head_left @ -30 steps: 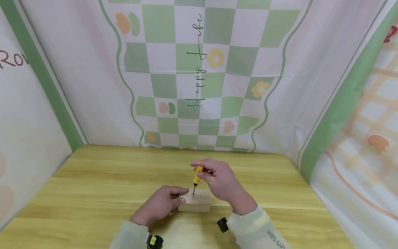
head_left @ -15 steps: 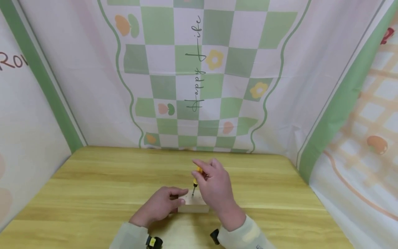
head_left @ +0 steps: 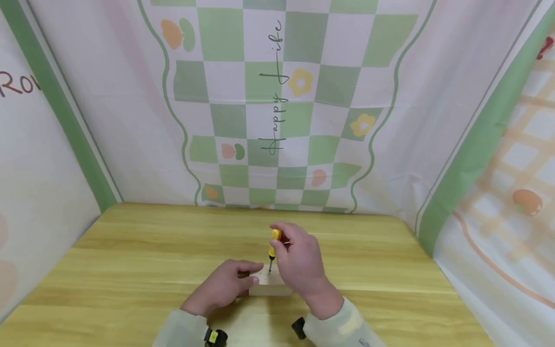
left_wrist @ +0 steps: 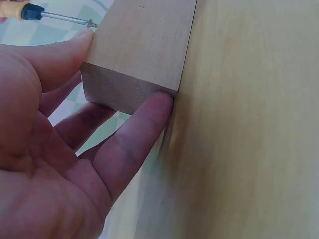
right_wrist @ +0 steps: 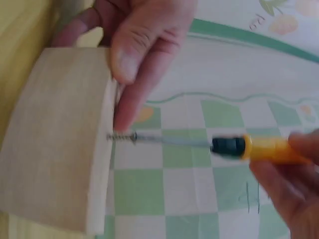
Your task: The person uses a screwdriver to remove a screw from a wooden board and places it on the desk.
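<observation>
A pale wooden block [head_left: 270,290] lies on the table, below the middle of the head view. My left hand [head_left: 223,284] grips its left end, the thumb at the top edge and a fingertip against the end face [left_wrist: 117,89] in the left wrist view. My right hand [head_left: 302,265] holds a screwdriver [head_left: 272,251] by its yellow handle, shaft pointing down and slightly tilted. In the right wrist view the screwdriver's tip meets the head of a screw [right_wrist: 121,136], which stands partly out of the block's top face. Small dark marks dot that face.
The wood-grain table [head_left: 173,236] stretches around the block. Behind it hangs a green-and-white checked cloth [head_left: 262,113], with more printed cloth at both sides. Black devices sit at both wrists, such as the left wrist camera [head_left: 216,336].
My right hand has shifted left and turned about the screwdriver's handle, its forearm swinging left. Over the last half second its fingers have moved on the handle. The left hand and block stay almost still.
</observation>
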`<state>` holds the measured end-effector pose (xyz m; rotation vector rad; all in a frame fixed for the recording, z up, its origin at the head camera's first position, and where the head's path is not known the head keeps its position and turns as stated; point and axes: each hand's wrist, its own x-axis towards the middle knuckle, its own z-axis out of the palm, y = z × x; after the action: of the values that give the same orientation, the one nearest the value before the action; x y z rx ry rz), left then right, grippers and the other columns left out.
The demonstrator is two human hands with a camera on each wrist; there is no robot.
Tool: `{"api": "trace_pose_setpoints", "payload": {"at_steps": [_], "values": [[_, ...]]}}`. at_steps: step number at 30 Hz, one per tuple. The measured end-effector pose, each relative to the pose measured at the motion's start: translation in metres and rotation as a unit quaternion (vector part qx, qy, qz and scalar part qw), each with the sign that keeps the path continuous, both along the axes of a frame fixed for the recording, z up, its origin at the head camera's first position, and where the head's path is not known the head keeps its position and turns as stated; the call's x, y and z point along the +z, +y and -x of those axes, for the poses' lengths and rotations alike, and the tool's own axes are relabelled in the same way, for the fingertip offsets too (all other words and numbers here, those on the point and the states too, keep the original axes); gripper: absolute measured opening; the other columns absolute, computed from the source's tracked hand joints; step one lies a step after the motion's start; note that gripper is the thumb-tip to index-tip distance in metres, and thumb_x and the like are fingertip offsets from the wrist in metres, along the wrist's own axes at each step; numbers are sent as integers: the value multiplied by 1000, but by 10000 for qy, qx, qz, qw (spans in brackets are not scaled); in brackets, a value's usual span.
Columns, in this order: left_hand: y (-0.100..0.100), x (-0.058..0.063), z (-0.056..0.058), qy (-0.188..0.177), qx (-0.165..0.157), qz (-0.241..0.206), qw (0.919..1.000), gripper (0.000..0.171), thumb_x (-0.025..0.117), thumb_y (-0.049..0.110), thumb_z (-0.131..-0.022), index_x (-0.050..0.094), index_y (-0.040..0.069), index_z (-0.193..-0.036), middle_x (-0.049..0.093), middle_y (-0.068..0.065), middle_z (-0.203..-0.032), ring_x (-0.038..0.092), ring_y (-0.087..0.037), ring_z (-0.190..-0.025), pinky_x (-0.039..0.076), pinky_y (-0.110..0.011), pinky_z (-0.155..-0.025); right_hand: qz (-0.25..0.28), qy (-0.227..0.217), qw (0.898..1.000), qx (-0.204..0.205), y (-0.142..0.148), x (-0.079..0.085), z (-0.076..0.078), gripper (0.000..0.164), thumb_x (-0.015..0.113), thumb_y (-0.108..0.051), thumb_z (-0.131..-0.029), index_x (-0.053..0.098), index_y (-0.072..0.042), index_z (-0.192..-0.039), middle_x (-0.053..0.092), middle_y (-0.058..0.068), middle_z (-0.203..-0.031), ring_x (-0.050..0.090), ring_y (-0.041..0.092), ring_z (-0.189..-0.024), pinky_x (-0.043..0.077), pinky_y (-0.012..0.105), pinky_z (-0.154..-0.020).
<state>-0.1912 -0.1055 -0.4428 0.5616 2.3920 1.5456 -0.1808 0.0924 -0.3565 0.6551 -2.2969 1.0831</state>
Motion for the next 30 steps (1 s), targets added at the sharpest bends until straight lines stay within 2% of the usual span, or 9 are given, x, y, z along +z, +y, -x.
{"api": "trace_pose_setpoints", "payload": {"at_steps": [3,6,9,11,14,17,19,24,30], "values": [[0,-1,1,-31,-30,-58,10000,35,65,21,-99,66,10,-132,64,-5,-128,56,-17,-60,49,-30,-55,136,-713,9968,346,6,5,5,26,70,2,-91,72,-9,-115,67,-4,-92,63,8,-76,55,28,-67],[0,-2,1,-131,6,-83,9999,35,65,21,-99,66,11,-132,64,-5,-129,57,-18,-62,50,-30,-55,310,-1412,9887,408,12,9,10,27,68,-1,-94,73,-15,-116,69,-6,-97,64,9,-83,55,32,-70],[0,-2,1,-214,20,-130,9997,35,65,21,-98,66,11,-132,64,-4,-127,56,-19,-61,49,-30,-53,286,-1619,9860,286,14,10,12,27,68,-6,-95,73,-19,-119,69,-7,-99,64,10,-85,55,33,-71],[0,-2,1,-203,13,-129,9997,35,66,21,-98,66,11,-132,64,-4,-128,58,-19,-64,50,-31,-56,93,-1306,9912,176,13,8,11,28,70,-11,-94,72,-18,-121,68,-6,-99,64,8,-82,55,30,-69],[0,-3,2,-143,13,-55,9999,35,66,23,-98,66,12,-132,63,-4,-130,61,-19,-75,52,-32,-63,-330,-470,9980,-275,7,3,7,31,76,-21,-91,72,-15,-121,66,-4,-92,62,5,-73,53,25,-63],[0,-3,2,-111,38,-13,9999,36,67,23,-98,66,13,-132,62,-4,-132,61,-18,-87,52,-33,-68,-677,322,9941,-784,1,-3,3,35,80,-26,-87,73,-10,-117,63,-1,-83,58,6,-65,49,23,-56],[0,-3,2,-138,46,-31,9999,36,67,23,-97,66,13,-132,63,-4,-131,61,-18,-81,52,-32,-64,-779,637,9901,-975,-2,-6,3,34,81,-24,-86,73,-7,-114,59,0,-77,54,8,-62,47,23,-52],[0,-3,2,-240,14,-148,9996,36,67,22,-97,66,12,-132,64,-3,-125,53,-16,-57,48,-29,-52,-769,1331,9833,-975,-7,-10,4,29,79,-13,-87,73,1,-111,56,2,-74,47,11,-58,44,23,-48],[0,-3,2,-204,29,-167,9996,37,67,22,-97,66,12,-133,65,-2,-123,55,-17,-59,48,-28,-53,-570,1545,9827,-844,-13,-9,2,26,77,-4,-86,71,6,-110,53,2,-73,47,10,-57,46,22,-48]]}}
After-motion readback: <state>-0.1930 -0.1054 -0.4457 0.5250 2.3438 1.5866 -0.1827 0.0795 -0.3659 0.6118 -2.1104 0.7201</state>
